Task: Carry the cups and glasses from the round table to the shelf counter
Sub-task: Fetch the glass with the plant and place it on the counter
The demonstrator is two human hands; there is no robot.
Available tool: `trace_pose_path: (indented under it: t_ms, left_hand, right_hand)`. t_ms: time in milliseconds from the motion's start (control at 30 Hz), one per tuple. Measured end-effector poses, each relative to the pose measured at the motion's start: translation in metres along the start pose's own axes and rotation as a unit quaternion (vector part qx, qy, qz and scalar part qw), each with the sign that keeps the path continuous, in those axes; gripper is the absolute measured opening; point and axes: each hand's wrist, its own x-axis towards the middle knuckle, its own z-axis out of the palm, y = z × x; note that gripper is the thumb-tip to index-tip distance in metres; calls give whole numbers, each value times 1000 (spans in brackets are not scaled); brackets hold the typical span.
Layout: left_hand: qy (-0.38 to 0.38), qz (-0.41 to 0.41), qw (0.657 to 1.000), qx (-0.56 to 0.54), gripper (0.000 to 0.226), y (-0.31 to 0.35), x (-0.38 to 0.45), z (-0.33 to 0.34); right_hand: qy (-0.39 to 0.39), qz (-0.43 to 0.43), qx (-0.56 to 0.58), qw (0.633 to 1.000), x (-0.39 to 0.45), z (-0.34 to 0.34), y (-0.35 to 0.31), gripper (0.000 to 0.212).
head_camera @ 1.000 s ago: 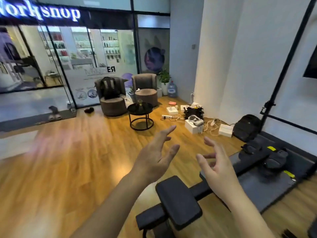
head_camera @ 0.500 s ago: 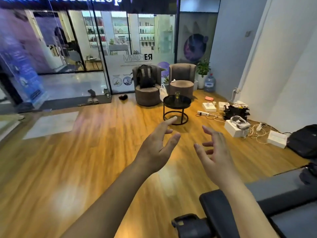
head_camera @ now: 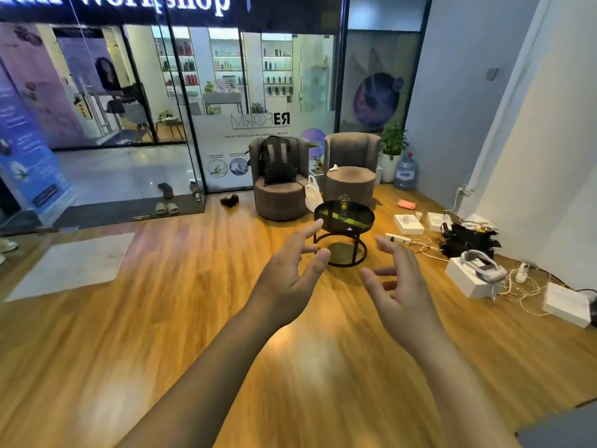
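A small round table with a dark glass top and black metal frame stands across the wooden floor, in front of two armchairs. One clear glass stands upright on its top. My left hand and my right hand are raised in front of me, fingers spread, holding nothing. Both hands are well short of the table. The shelf counter is not in view.
Two brown armchairs stand behind the table, the left one bearing a black backpack. White boxes, cables and a black bag lie along the right wall. Glass partitions close the back. A dark padded edge shows bottom right.
The view has swung left and moved forward: the round table is nearer and more central, and the black bench has almost left the frame. Both hands stay raised and empty.
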Motion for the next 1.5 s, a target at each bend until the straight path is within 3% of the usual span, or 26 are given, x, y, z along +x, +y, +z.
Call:
trace_pose_path:
  t_ms: [433, 733, 1067, 1367, 1500]
  left_hand:
    - [-28, 8, 1000, -10, 64, -188, 253, 2]
    - [-108, 8, 993, -40, 57, -299, 468, 15]
    - [-159, 4, 985, -61, 72, -402, 665, 108]
    - [-154, -63, 983, -77, 55, -476, 874, 196]
    - [-148, -87, 981, -92, 57, -507, 937, 229]
  right_hand:
    - [-2, 40, -8, 999, 239, 145, 117, 58]
    - [18, 94, -8, 995, 428, 214, 197, 57]
    - [35, 149, -21, 988, 593, 244, 335, 61]
    - [-9, 184, -31, 982, 799, 241, 469, 61]
    - [-48, 202, -43, 977, 869, 247, 516, 62]
